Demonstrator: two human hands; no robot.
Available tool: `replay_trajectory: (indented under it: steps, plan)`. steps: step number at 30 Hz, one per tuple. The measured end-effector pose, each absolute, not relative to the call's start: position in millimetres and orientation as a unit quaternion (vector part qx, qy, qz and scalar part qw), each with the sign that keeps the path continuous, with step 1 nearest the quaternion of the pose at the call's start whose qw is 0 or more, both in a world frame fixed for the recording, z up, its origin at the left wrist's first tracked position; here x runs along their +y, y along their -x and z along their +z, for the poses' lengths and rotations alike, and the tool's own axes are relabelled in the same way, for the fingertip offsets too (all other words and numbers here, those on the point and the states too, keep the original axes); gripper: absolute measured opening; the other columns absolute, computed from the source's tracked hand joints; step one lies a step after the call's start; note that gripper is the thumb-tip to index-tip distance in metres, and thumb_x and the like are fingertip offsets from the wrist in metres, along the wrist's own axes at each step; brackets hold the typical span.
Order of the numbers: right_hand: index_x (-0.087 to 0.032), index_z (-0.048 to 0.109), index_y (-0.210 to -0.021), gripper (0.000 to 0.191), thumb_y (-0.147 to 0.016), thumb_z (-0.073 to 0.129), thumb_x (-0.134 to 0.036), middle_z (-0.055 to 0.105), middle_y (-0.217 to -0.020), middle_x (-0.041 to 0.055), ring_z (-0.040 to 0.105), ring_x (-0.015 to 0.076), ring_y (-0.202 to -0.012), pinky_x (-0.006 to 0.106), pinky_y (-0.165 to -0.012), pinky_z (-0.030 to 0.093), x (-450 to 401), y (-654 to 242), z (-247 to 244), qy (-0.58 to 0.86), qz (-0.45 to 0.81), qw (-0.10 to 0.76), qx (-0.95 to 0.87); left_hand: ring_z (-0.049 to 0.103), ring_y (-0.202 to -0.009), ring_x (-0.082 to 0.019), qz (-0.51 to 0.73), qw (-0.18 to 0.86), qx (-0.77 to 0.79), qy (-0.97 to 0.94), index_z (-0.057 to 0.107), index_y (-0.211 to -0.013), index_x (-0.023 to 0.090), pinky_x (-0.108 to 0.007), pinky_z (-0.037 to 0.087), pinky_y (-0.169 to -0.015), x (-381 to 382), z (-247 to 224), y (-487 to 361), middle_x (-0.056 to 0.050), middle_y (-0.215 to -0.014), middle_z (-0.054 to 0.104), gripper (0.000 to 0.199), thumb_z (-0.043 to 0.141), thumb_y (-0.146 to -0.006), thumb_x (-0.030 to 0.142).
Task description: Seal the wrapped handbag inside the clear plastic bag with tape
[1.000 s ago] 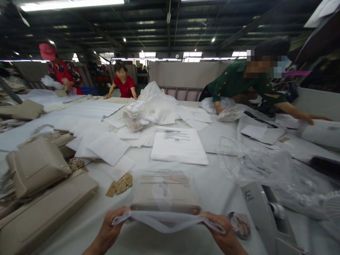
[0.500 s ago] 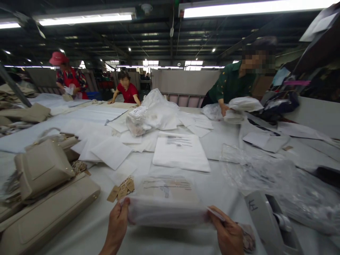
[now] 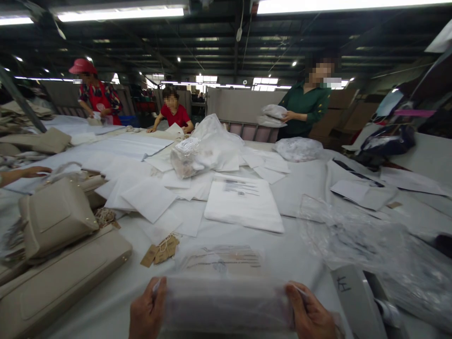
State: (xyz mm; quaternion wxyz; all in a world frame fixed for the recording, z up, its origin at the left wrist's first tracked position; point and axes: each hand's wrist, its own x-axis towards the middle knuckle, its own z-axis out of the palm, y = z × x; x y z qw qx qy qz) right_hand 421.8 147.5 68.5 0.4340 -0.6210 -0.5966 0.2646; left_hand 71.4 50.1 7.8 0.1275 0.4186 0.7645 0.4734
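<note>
In front of me lies a translucent plastic bag (image 3: 226, 301) with printed text and something beige inside. My left hand (image 3: 147, 308) pinches the left corner of its near edge, thumb on top. On the right corner my right hand (image 3: 312, 310) is closed in the same way. Between the hands the near edge is pulled straight and is slightly blurred. Several brown cardboard tags (image 3: 160, 250) with strings lie just beyond my left hand. Farther ahead rests a stack of flat white printed bags (image 3: 243, 202).
Beige handbags (image 3: 58, 221) are piled at the left. A grey tape dispenser (image 3: 358, 301) stands at the right, near crumpled clear plastic (image 3: 367, 249). White sheets (image 3: 148, 197) cover mid-table. Three co-workers stand across it; another person's hand (image 3: 33, 173) reaches in from the left.
Both hands have drawn nearer to me and slightly apart, stretching the bag's near edge. The co-worker in green has lifted white packages off the table. A hand has appeared at the left.
</note>
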Motion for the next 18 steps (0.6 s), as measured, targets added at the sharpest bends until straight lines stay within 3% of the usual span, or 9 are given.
replay_trajectory:
  steps: [9, 18]
  plan:
    - [-0.017, 0.067, -0.072, 0.050, -0.073, 0.061, -0.067, 0.068, -0.070, 0.0019, 0.062, 0.0213, -0.073, 0.025, -0.067, 0.050, 135, -418, -3, 0.643, 0.398, 0.393, -0.523, 0.059, -0.064, -0.022, 0.465, 0.293, 0.748, -0.372, 0.058, -0.059, 0.024, -0.027, 0.051, -0.058, 33, -40, -85, 0.001, -0.058, 0.059, 0.051, 0.048, -0.081, 0.068]
    - [-0.017, 0.064, -0.064, 0.058, -0.068, 0.056, -0.074, 0.065, -0.064, 0.0019, 0.057, 0.0219, -0.069, 0.028, -0.063, 0.044, 151, -409, 13, 0.660, 0.440, 0.317, -0.520, 0.054, -0.064, -0.019, 0.449, 0.336, 0.735, -0.381, 0.055, -0.056, 0.022, -0.027, 0.047, -0.062, 43, -36, -83, 0.000, -0.060, 0.055, 0.053, 0.046, -0.084, 0.066]
